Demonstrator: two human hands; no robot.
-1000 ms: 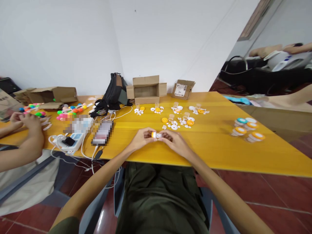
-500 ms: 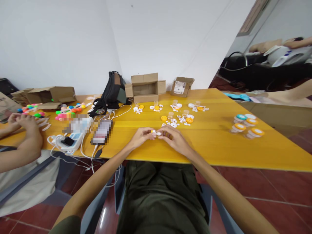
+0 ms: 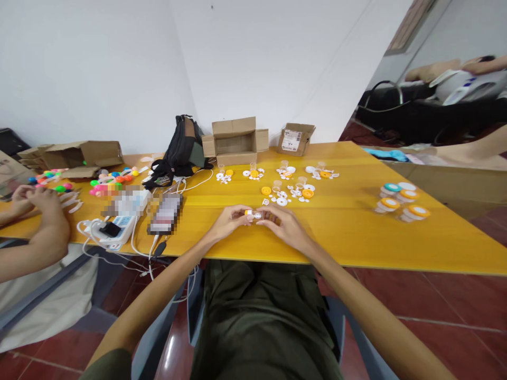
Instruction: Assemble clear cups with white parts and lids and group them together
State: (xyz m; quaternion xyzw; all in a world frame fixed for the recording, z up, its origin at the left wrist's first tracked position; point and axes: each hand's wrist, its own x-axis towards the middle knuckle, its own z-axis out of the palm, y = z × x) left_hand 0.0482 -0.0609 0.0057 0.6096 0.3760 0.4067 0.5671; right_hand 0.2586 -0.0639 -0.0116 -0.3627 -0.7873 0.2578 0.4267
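Close to the table's front edge, my left hand (image 3: 228,221) is closed on a small orange-and-white plastic piece (image 3: 249,212). Fingertips of my right hand (image 3: 283,225) pinch a small white disc with holes (image 3: 257,215), right beside that piece. Whether the two parts touch, I cannot tell. Just beyond my hands lie loose white plastic parts (image 3: 281,201), an orange ring-shaped cap (image 3: 266,190), another orange cap (image 3: 308,193) and clear cups (image 3: 277,184). Further small groups of such parts (image 3: 254,173) form a row behind them.
Several capped clear containers (image 3: 415,212) stand at the right. An open cardboard box (image 3: 236,158), a smaller box (image 3: 296,140) and a black backpack (image 3: 184,145) line the back. To the left are a phone (image 3: 166,214), a power strip (image 3: 121,232), cables and another person's hands (image 3: 41,198).
The white disc has shifted very slightly between my fingertips. Both hands stay almost in the same place, and the view has tilted a little.
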